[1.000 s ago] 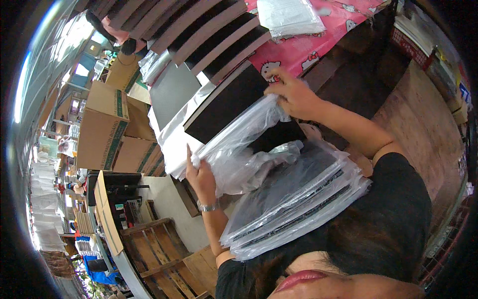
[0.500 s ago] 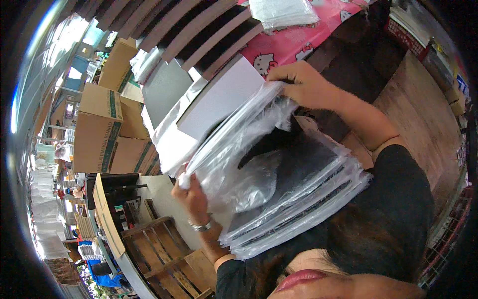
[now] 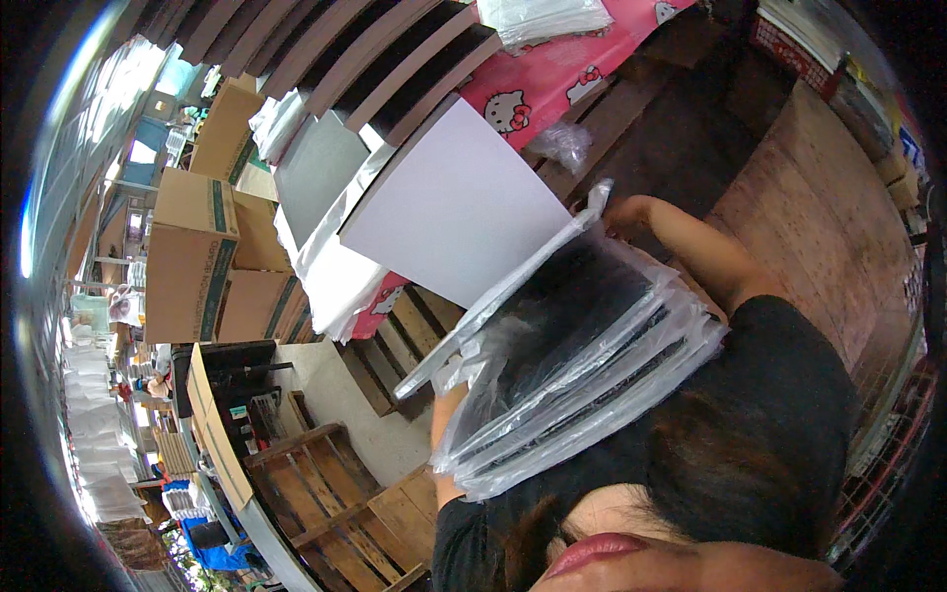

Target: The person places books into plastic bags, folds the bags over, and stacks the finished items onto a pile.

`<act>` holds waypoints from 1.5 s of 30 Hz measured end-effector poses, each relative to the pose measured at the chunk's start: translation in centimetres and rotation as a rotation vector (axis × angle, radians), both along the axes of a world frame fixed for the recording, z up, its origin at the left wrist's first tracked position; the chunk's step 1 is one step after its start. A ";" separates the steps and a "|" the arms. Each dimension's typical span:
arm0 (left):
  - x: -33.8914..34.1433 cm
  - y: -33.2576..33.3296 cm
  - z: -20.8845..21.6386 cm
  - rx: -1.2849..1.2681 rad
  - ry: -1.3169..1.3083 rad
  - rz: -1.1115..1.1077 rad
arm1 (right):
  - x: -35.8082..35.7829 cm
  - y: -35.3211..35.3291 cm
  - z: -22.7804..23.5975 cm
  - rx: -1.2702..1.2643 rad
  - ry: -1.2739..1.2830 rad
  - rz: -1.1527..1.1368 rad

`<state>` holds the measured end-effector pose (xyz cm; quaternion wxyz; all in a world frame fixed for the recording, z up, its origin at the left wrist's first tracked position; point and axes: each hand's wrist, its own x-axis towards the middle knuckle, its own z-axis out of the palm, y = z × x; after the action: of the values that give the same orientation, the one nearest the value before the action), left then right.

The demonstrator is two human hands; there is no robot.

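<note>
A stack of dark flat sheets in clear plastic bags (image 3: 582,370) leans against my chest, its layered edges toward me. The uppermost plastic edge stands up as a long pale fold. My right hand (image 3: 621,215) grips the stack's far right corner, its fingers partly hidden by the plastic. On the left, my forearm (image 3: 449,409) goes behind the bags, so my left hand is hidden. Just beyond the stack, a flat white board (image 3: 454,202) lies at the table edge beside a grey board (image 3: 318,183) and white plastic sheeting (image 3: 340,271).
Dark boards with brownish edges (image 3: 365,59) stand in a row at the back. A pink patterned cloth (image 3: 552,84) covers the table, with clear bags (image 3: 543,15) on it. Cardboard boxes (image 3: 187,257) are stacked at left. Wooden pallets (image 3: 330,503) lie lower left.
My left hand has dropped out of sight behind the bags. My right hand has moved down along the stack's far edge. The lifted plastic has come down toward me, uncovering the white board.
</note>
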<state>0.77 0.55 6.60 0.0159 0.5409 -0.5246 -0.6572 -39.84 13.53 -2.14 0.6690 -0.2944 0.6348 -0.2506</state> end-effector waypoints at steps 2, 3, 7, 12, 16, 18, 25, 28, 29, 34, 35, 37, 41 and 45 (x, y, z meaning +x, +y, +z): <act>3.9 0.1 -2.2 -0.094 -0.043 0.142 | 1.4 -1.7 5.0 -0.136 0.249 0.098; 5.3 -0.3 -3.0 -0.145 -0.055 0.199 | 1.2 -1.9 6.8 -0.271 0.266 0.092; 14.9 -5.3 -1.4 -0.338 -0.031 0.551 | 2.0 -2.7 15.9 -0.656 0.291 0.378; 14.0 -4.3 15.2 -0.651 0.345 0.645 | 5.3 -3.8 8.4 -0.402 0.063 0.931; 7.9 -0.7 22.7 -0.761 0.420 0.302 | 9.5 -8.6 12.5 -0.150 0.492 1.333; 4.6 -0.2 23.3 -0.757 0.427 0.206 | 11.6 -11.0 16.5 -0.513 0.481 1.145; -4.7 1.3 22.8 -0.742 0.854 0.204 | 17.2 -10.3 31.5 -1.237 0.186 0.288; -5.0 0.5 22.4 -0.745 0.891 0.239 | 14.5 -12.0 31.4 -1.260 -0.018 0.124; -4.4 0.2 21.9 -0.752 0.829 0.219 | 14.7 -12.2 31.6 -1.250 -0.044 0.187; -5.5 0.9 22.0 -0.758 0.829 0.362 | 16.1 -12.3 31.5 -1.192 -0.073 0.198; -5.4 1.0 22.1 -0.771 0.854 0.407 | 16.3 -12.2 31.5 -1.183 -0.095 0.140; -5.3 0.9 22.1 -0.789 0.851 0.446 | 16.7 -11.7 31.4 -1.104 0.029 0.105; -5.9 1.4 21.4 -0.769 0.848 0.396 | 17.2 -11.9 30.1 -1.462 0.228 -0.160; -4.6 0.5 18.9 -0.611 0.819 0.289 | 18.0 -10.0 29.0 -1.031 -0.469 -0.184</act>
<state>-3.88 1.08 25.50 0.4667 0.2774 -0.5632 -0.6230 -21.83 3.54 26.82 0.5372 -0.4625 0.2883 -0.6437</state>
